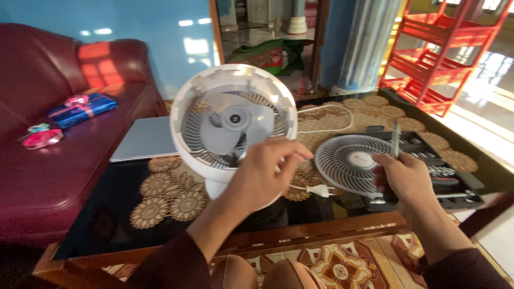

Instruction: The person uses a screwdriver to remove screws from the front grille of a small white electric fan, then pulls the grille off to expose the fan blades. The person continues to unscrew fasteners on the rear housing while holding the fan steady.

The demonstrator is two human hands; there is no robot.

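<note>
Left hand [262, 174] hides the fan [233, 126] base.

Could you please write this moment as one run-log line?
left hand: on white fan lower rim | right hand: holds thin tool | grille: detached, on toolbox

Blue flat package [81, 109] — pink ribbon — on the maroon sofa [48, 176].

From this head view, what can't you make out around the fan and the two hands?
- Fan base: mostly hidden behind the left hand.
- Left fingers: blurred; whether they pinch anything is unclear.
- Tool in the right hand: thin, blurred; its kind is unreadable.
- Tool case: partly covered by the detached front grille and the right hand; contents too small.
- Cord: run lost behind the fan.
</note>
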